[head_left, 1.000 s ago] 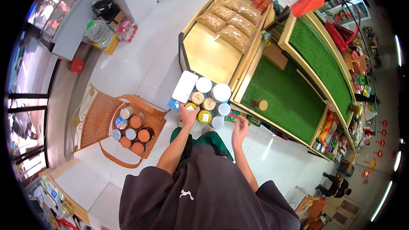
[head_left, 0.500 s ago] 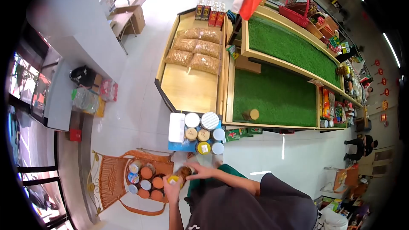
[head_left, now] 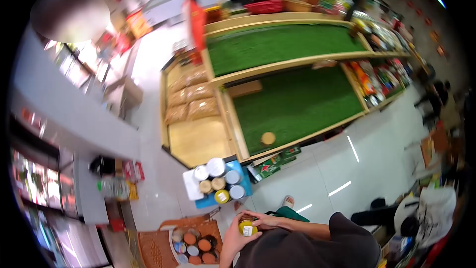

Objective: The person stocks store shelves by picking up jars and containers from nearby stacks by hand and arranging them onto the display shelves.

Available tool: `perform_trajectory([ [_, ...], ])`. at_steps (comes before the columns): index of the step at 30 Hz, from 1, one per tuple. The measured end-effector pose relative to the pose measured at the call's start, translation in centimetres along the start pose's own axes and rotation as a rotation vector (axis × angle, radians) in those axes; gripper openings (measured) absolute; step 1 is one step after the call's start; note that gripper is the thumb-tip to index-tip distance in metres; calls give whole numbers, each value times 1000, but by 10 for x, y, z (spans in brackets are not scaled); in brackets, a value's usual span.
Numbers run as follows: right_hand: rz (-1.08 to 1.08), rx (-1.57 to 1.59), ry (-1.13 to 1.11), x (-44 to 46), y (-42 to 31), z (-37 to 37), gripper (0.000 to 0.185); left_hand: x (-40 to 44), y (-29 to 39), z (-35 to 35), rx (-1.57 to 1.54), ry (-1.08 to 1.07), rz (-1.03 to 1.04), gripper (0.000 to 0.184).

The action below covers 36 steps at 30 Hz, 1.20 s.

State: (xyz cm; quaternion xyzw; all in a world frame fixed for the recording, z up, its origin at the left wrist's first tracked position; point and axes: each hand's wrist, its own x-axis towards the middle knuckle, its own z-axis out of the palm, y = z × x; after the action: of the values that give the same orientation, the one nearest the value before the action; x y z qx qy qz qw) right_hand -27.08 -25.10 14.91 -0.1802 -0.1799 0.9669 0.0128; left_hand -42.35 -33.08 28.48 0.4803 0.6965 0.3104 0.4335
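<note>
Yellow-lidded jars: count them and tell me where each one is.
2. One yellow-lidded jar is held between the left hand and right hand; the other jar stands on the blue surface. Others may be hidden or lost in blur.

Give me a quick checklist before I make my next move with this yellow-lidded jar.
1. Two-handed hold on the yellow-lidded jar: ok; left hand and right hand are both on it.
2. Yellow lid tight: cannot tell; it is on, but tightness doesn't show.
3. White label readable: cannot tell; print too small.
4. Standing room on the lower green shelf: ok; bare surface shows beside the round-topped container.
5. Wicker chair cleared: not ok; lidded containers crowd its seat.
</note>
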Motion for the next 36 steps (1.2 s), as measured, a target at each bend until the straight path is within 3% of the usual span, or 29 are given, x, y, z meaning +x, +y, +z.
perform_trajectory([
  [3,-211,14,75,-67,-8,-23,94,22,51,53,-2,-127,107,82],
  [6,-452,-55,205,-131,0,-66,121,39,107,109,82,-304,125,79],
  [13,-798,82,444,-281,-27,-62,110,89,195,224,197,-697,366,76],
  [16,-1129,319,590,-311,-24,-76,110,115,211,270,95,-763,481,76],
  [17,-1120,321,591,-317,-21,-79,110,118,216,284,102,-749,502,76],
  [20,-1375,348,606,-339,-21,-93,114,136,197,341,-75,-881,460,80],
  [21,-1340,345,604,-348,-25,-92,114,138,191,355,-200,-959,463,82],
  [22,-1340,349,706,-357,-34,-85,115,141,195,363,-96,-938,586,86],
  [23,-1344,350,809,-365,-43,-82,116,145,196,369,-104,-922,570,86],
  [26,-1277,369,845,-384,-70,-103,111,171,206,391,-81,-893,698,90],
  [28,-1217,431,819,-398,-96,-117,101,193,214,400,-134,-862,627,90],
  [31,-1181,371,682,-417,-149,-159,98,232,220,421,-195,-774,554,90],
  [34,-1126,300,687,-433,-223,-182,94,279,250,435,-374,-648,449,85],
  [36,-1080,201,672,-447,-270,-190,93,308,274,440,-362,-606,489,82],
])
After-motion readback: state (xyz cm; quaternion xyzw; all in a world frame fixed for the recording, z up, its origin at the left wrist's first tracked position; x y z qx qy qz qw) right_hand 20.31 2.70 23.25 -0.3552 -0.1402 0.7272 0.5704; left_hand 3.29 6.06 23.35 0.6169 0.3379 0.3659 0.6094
